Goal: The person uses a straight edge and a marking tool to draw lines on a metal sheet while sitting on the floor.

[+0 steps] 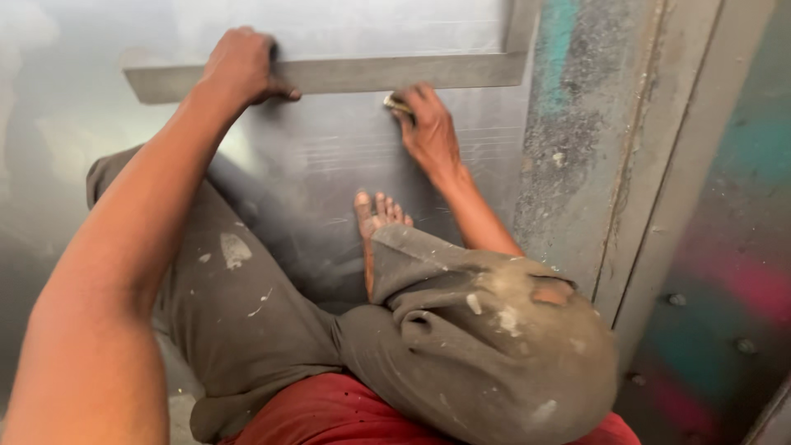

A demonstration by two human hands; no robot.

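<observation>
Left hand (pixel 241 67) pressed flat on steel square (pixel 329 76). Right hand (pixel 428 132) pinched on small scriber (pixel 397 104). Best kept tight against the edge on metal sheet (pixel 329 165).

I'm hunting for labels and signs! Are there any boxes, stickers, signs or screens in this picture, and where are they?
None: no package, label, sign or screen shows.
Metal sheet: grey, flat, scratched with lines, under both hands.
Steel square: grey, L-shaped, held down by the left hand.
Right hand: pinches a small metal scriber.
Painted frame: teal and pink patches, right side.
</observation>
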